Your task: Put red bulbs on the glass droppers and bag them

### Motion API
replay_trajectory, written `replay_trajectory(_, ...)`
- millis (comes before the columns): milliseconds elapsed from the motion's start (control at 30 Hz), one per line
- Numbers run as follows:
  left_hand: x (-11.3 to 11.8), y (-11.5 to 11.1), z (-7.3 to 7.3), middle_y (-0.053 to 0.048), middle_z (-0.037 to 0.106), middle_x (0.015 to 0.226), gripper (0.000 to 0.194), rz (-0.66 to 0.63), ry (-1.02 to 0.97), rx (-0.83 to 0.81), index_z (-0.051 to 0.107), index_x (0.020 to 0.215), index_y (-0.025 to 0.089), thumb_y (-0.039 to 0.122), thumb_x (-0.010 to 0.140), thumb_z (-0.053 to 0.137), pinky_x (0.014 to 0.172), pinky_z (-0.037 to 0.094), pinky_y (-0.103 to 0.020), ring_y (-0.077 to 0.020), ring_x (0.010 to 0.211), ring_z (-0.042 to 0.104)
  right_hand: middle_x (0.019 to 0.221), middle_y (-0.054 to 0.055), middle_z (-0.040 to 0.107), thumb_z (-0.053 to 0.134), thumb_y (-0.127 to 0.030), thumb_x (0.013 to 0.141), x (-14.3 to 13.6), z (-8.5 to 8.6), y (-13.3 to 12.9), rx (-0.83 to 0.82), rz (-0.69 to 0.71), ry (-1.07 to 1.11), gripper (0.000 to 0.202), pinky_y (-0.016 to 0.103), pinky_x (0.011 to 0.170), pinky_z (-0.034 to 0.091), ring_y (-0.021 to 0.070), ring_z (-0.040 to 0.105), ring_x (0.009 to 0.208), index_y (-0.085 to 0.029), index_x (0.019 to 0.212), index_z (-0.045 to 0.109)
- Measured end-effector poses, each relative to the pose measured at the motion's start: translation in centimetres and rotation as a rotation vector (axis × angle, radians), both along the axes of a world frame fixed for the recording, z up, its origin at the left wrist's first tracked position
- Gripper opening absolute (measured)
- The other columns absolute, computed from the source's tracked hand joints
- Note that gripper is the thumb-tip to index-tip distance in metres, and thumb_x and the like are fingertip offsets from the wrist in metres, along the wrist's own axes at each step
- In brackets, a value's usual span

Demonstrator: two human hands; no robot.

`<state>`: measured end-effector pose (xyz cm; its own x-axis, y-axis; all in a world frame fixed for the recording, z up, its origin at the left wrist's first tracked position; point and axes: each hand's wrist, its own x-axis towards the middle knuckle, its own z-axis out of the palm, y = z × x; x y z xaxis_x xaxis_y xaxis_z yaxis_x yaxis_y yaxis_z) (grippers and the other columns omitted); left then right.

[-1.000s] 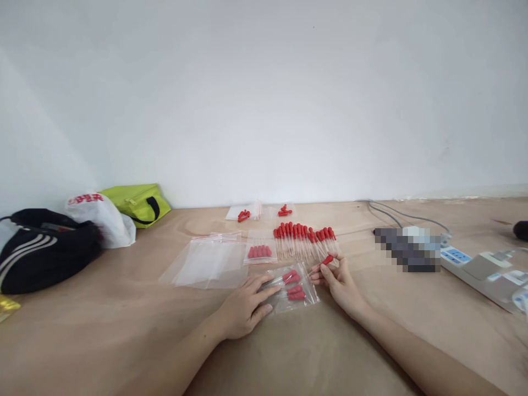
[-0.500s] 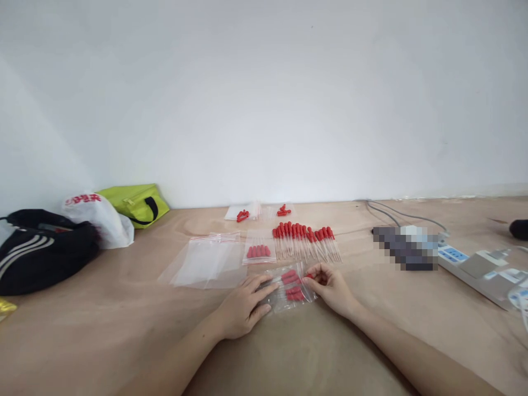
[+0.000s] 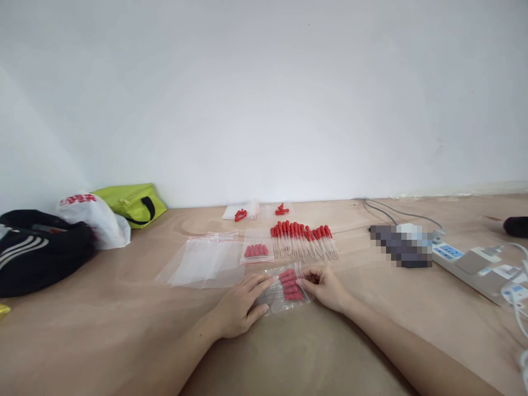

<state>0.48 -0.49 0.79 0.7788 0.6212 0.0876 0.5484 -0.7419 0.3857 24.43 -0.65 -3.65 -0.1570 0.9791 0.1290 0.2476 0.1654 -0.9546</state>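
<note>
A clear zip-lock bag (image 3: 274, 300) lies on the table between my hands. In it are several red-headed sticks (image 3: 291, 284), lined up with their heads to the right. My left hand (image 3: 243, 305) rests on the bag's left part, fingers stretched out. At the bag's right edge, beside the red heads, the fingers of my right hand (image 3: 324, 286) are pinched together; the exact grip is partly hidden. Just beyond stands a row of loose red-headed sticks (image 3: 292, 236) with pale shafts. To their left lies a filled bag (image 3: 257, 257) of the same sticks.
Flat clear bags (image 3: 202, 261) are stacked on the left. Small red pieces (image 3: 241, 214) lie on bags near the wall. Further left are a black bag (image 3: 45, 258), a white plastic bag (image 3: 97, 220) and a lime-green pouch (image 3: 134, 203). A power strip (image 3: 466, 269) with cables lies right.
The red-headed stick that was in my right fingers at the bag's edge now appears inside with the others. The heads have come into one row. My left hand stays on the bag.
</note>
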Motion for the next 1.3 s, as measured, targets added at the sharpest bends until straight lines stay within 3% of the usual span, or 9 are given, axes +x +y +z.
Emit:
replay_trajectory(133, 0.0, 0.0, 0.0, -0.007, 0.038, 0.133, 0.053, 0.0, -0.011, -0.007, 0.026, 0.133, 0.024, 0.022, 0.083, 0.044, 0.1, 0.031, -0.042, -0.023, 0.122, 0.033, 0.073, 0.003, 0.066, 0.059, -0.04, 0.07, 0.2, 0.2, -0.1, -0.023, 0.036, 0.095, 0.026, 0.027, 0.062, 0.047, 0.0147, 0.06, 0.065, -0.016, 0.078, 0.061)
replay_trajectory(267, 0.0, 0.0, 0.1, -0.006, 0.038, 0.134, 0.054, 0.006, -0.02, -0.011, 0.025, 0.133, 0.025, 0.022, 0.083, 0.044, 0.1, 0.031, -0.042, -0.0225, 0.122, 0.033, 0.058, -0.002, 0.059, 0.053, -0.047, 0.073, 0.8, 0.8, 0.0, -0.106, 0.085, 0.092, 0.031, 0.019, 0.04, 0.038, 0.0077, 0.049, 0.041, -0.017, 0.076, 0.057)
replay_trajectory(467, -0.1, -0.1, 0.1, -0.005, 0.039, 0.134, 0.053, -0.011, -0.039, -0.024, 0.027, 0.133, 0.026, 0.023, 0.083, 0.045, 0.1, 0.03, -0.043, -0.0226, 0.122, 0.034, 0.054, -0.006, 0.051, 0.06, -0.048, 0.065, 1.0, 0.7, 1.0, -0.153, -0.165, 0.067, 0.034, 0.018, 0.033, 0.027, 0.0051, 0.038, 0.035, -0.017, 0.077, 0.055)
replay_trajectory(633, 0.0, -0.1, 0.3, -0.002, 0.04, 0.133, 0.05, -0.068, -0.022, -0.022, 0.027, 0.133, 0.028, 0.021, 0.085, 0.041, 0.104, 0.024, -0.044, -0.0198, 0.122, 0.035, 0.051, -0.005, 0.05, 0.068, -0.04, 0.059, 0.7, 0.3, 1.1, -0.144, -0.057, 0.015, 0.029, 0.02, 0.045, 0.034, 0.0072, 0.043, 0.047, -0.016, 0.058, 0.053)
replay_trajectory(867, -0.1, -0.3, 0.3, -0.003, 0.035, 0.136, 0.053, -0.043, -0.041, -0.053, 0.024, 0.133, 0.028, 0.019, 0.084, 0.041, 0.103, 0.027, -0.042, -0.0202, 0.125, 0.03, 0.056, -0.006, 0.05, 0.062, -0.051, 0.065, 0.3, 1.6, -0.6, -0.28, 0.097, 0.366, 0.036, 0.02, 0.049, 0.039, 0.0073, 0.047, 0.049, -0.019, 0.065, 0.045)
replay_trajectory(1000, -0.1, -0.1, -0.4, -0.007, 0.038, 0.129, 0.043, 0.104, -0.231, 0.011, 0.034, 0.125, 0.025, 0.022, 0.083, 0.044, 0.098, 0.034, -0.039, -0.0219, 0.118, 0.038, 0.061, -0.006, 0.055, 0.063, -0.05, 0.064, -0.2, 1.7, -1.0, -0.392, 0.077, 0.603, 0.036, 0.025, 0.051, 0.045, 0.0097, 0.052, 0.05, -0.021, 0.071, 0.043)
replay_trajectory(1133, 0.3, 0.5, -1.1, -0.003, 0.05, 0.089, 0.026, 0.476, -0.553, 0.035, 0.04, 0.105, 0.02, 0.033, 0.083, 0.044, 0.076, 0.047, -0.034, -0.0168, 0.082, 0.054, 0.056, -0.006, 0.054, 0.068, -0.044, 0.062, -0.2, 1.6, -0.6, -0.363, -0.01, 0.795, 0.034, 0.025, 0.048, 0.046, 0.011, 0.054, 0.048, -0.022, 0.071, 0.043)
replay_trajectory(1200, 0.6, 0.5, -1.3, 0.002, 0.047, 0.073, 0.032, 0.591, -0.675, -0.113, 0.037, 0.106, 0.019, 0.04, 0.083, 0.044, 0.06, 0.049, -0.029, -0.0134, 0.063, 0.053, 0.057, -0.005, 0.056, 0.07, -0.041, 0.061, -0.3, 1.7, -0.4, -0.343, -0.042, 0.855, 0.034, 0.025, 0.049, 0.046, 0.0115, 0.055, 0.05, -0.022, 0.071, 0.045)
replay_trajectory(1300, 1.2, 0.2, -1.0, 0.004, 0.051, 0.066, 0.051, 0.557, -0.781, -0.527, 0.032, 0.118, 0.019, 0.049, 0.08, 0.045, 0.054, 0.048, -0.027, -0.0125, 0.055, 0.055, 0.06, -0.004, 0.057, 0.072, -0.036, 0.061, -0.8, 1.9, -0.6, -0.332, -0.055, 0.895, 0.032, 0.024, 0.053, 0.047, 0.0108, 0.057, 0.053, -0.021, 0.07, 0.045)
